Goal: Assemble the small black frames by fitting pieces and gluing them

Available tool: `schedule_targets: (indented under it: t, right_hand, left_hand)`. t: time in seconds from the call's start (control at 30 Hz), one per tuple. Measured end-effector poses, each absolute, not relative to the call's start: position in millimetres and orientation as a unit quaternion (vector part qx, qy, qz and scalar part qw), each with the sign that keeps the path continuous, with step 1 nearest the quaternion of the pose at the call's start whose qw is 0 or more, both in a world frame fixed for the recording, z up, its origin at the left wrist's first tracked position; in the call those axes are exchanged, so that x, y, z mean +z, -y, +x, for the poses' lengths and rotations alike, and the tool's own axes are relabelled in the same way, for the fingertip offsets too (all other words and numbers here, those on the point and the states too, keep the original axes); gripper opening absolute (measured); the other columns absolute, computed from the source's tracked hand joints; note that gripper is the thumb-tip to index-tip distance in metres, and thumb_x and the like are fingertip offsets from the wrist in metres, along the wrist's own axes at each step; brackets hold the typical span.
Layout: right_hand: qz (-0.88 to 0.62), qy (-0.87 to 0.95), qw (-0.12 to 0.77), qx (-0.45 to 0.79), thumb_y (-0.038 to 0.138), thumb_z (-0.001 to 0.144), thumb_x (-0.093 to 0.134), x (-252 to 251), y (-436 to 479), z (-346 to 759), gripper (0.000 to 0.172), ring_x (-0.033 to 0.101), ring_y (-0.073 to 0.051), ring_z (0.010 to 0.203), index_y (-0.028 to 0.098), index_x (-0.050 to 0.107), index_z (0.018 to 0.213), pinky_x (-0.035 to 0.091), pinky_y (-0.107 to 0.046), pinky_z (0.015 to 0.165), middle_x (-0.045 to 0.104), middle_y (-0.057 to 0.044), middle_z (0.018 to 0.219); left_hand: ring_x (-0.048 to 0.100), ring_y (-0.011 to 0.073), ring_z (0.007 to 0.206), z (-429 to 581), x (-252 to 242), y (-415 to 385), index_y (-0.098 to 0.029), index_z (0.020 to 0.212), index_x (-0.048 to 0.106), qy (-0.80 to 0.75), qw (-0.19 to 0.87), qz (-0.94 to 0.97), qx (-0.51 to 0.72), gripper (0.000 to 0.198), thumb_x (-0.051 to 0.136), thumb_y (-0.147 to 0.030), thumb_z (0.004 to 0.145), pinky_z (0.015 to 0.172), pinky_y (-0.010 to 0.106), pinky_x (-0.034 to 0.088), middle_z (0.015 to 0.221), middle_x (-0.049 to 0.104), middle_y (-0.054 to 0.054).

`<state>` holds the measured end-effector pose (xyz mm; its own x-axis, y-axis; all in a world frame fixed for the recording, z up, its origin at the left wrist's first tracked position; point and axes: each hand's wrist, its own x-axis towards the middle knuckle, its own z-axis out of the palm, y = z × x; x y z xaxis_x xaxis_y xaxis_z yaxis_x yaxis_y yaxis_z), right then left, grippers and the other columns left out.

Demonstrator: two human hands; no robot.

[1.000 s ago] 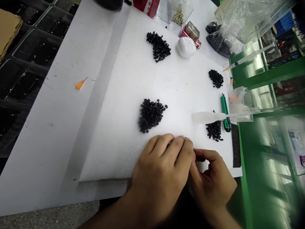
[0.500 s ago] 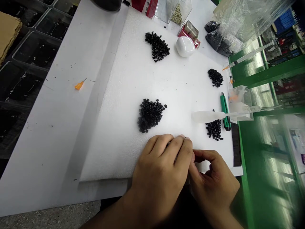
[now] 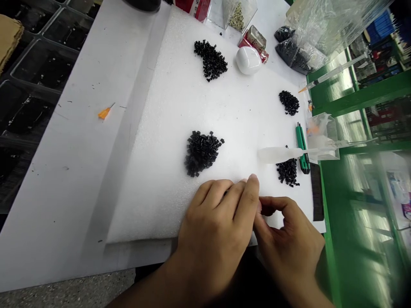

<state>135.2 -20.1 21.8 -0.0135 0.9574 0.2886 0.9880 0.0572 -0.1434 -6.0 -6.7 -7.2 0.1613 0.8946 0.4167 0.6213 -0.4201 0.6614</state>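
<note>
My left hand [image 3: 215,226] rests on the near edge of a white foam sheet [image 3: 180,115], its fingers curled together over something hidden beneath them. My right hand [image 3: 290,241] lies just to its right, thumb and fingers pinched against the left fingertips; what they hold is too small to see. A pile of small black parts [image 3: 201,152] lies just beyond the left hand. A smaller black pile [image 3: 288,172] sits beyond the right hand, next to a clear dropper [image 3: 282,154].
Two more black piles [image 3: 210,60] [image 3: 289,102] lie farther back, with a white oval case [image 3: 248,60], a green utility knife [image 3: 302,145], bags of black parts [image 3: 298,55] and a syringe [image 3: 330,72]. An orange needle tip [image 3: 105,113] lies at left. Green shelving [image 3: 362,98] borders the right.
The left index finger has stretched out a little over the foam. The right hand has shifted slightly, and the view has drifted a bit. Otherwise nothing moved.
</note>
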Motion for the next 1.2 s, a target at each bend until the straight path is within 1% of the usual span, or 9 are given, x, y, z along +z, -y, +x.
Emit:
schedule_targets:
  t: [0.13, 0.3, 0.5, 0.67, 0.8, 0.93, 1.03, 1.13, 1.2]
  right_hand:
    - [-0.689, 0.707, 0.149, -0.048, 0.035, 0.095, 0.060, 21.4, 21.5, 135.1, 0.018, 0.057, -0.013, 0.051, 0.021, 0.062, 0.084, 0.043, -0.027, 0.052, 0.069, -0.001, 0.072]
    - [-0.677, 0.718, 0.152, -0.062, 0.032, 0.096, 0.059, 20.5, 21.3, 134.9, 0.015, 0.063, -0.015, 0.060, 0.022, 0.060, 0.086, 0.045, -0.026, 0.054, 0.069, -0.001, 0.073]
    - [-0.646, 0.744, 0.150, -0.074, 0.030, 0.098, 0.058, 20.4, 19.8, 135.8, 0.013, 0.062, -0.014, 0.059, 0.022, 0.059, 0.088, 0.044, -0.027, 0.055, 0.067, 0.000, 0.071]
    - [-0.612, 0.774, 0.133, -0.091, 0.022, 0.097, 0.063, 21.2, 21.3, 137.4, 0.005, 0.065, -0.013, 0.068, 0.020, 0.061, 0.092, 0.045, -0.026, 0.059, 0.068, 0.000, 0.079]
    - [-0.607, 0.782, 0.122, -0.078, 0.020, 0.096, 0.065, 24.6, 22.4, 140.3, 0.002, 0.065, -0.011, 0.071, 0.018, 0.065, 0.096, 0.046, -0.024, 0.060, 0.068, 0.000, 0.083]
    - [-0.604, 0.783, 0.121, -0.086, 0.017, 0.095, 0.065, 25.6, 26.1, 141.3, 0.009, 0.068, -0.011, 0.078, 0.016, 0.069, 0.103, 0.051, -0.023, 0.070, 0.072, -0.001, 0.090]
    - [-0.623, 0.765, 0.145, -0.073, 0.020, 0.095, 0.066, 25.7, 33.5, 141.7, 0.014, 0.071, -0.012, 0.083, 0.016, 0.071, 0.108, 0.053, -0.023, 0.077, 0.075, -0.003, 0.097]
    - [-0.661, 0.729, 0.176, -0.011, 0.024, 0.094, 0.069, 27.9, 38.1, 145.9, 0.018, 0.072, -0.014, 0.085, 0.019, 0.071, 0.111, 0.056, -0.025, 0.082, 0.076, -0.002, 0.099]
    - [-0.696, 0.681, 0.226, 0.029, 0.027, 0.092, 0.071, 29.6, 32.4, 151.8, 0.021, 0.072, -0.015, 0.085, 0.022, 0.071, 0.113, 0.058, -0.029, 0.084, 0.076, -0.002, 0.099]
  left_hand:
    - [0.063, 0.0178, 0.098, -6.0, -7.3, 6.5, -0.008, 0.137, 0.060, -0.511, 0.170, 0.740, 0.403, 0.035, 0.057, -0.012, 0.102, 0.089, 0.036, 0.051, 0.113, 0.074, 0.003]
    - [0.063, 0.0177, 0.099, -5.6, -7.7, 7.2, -0.008, 0.136, 0.061, -0.510, 0.171, 0.742, 0.401, 0.035, 0.060, -0.013, 0.101, 0.089, 0.035, 0.051, 0.114, 0.074, 0.003]
    - [0.065, 0.0179, 0.097, -5.6, -7.2, 6.5, -0.007, 0.132, 0.063, -0.509, 0.172, 0.736, 0.412, 0.031, 0.060, -0.012, 0.101, 0.089, 0.035, 0.053, 0.112, 0.075, 0.005]
    - [0.066, 0.0180, 0.095, -6.0, -6.7, 6.1, -0.007, 0.128, 0.066, -0.507, 0.168, 0.737, 0.414, 0.029, 0.060, -0.009, 0.099, 0.089, 0.035, 0.054, 0.110, 0.075, 0.006]
    - [0.066, 0.0175, 0.094, -6.1, -6.3, 6.7, -0.007, 0.126, 0.067, -0.507, 0.165, 0.739, 0.413, 0.028, 0.060, -0.008, 0.099, 0.088, 0.035, 0.054, 0.109, 0.075, 0.005]
    - [0.065, 0.0175, 0.095, -6.0, -5.9, 6.3, -0.008, 0.128, 0.066, -0.510, 0.175, 0.735, 0.411, 0.029, 0.061, -0.009, 0.099, 0.088, 0.035, 0.054, 0.109, 0.075, 0.004]
    - [0.065, 0.0177, 0.095, -6.2, -6.0, 5.9, -0.008, 0.128, 0.066, -0.507, 0.177, 0.735, 0.414, 0.028, 0.060, -0.011, 0.101, 0.089, 0.036, 0.054, 0.108, 0.074, 0.003]
    - [0.065, 0.0184, 0.097, -7.0, -6.5, 6.5, -0.007, 0.127, 0.066, -0.503, 0.166, 0.742, 0.412, 0.027, 0.059, -0.013, 0.102, 0.090, 0.036, 0.054, 0.111, 0.075, 0.004]
    - [0.065, 0.0196, 0.100, -8.0, -7.0, 7.1, -0.007, 0.130, 0.064, -0.498, 0.160, 0.752, 0.400, 0.030, 0.060, -0.013, 0.101, 0.091, 0.037, 0.055, 0.116, 0.074, 0.006]
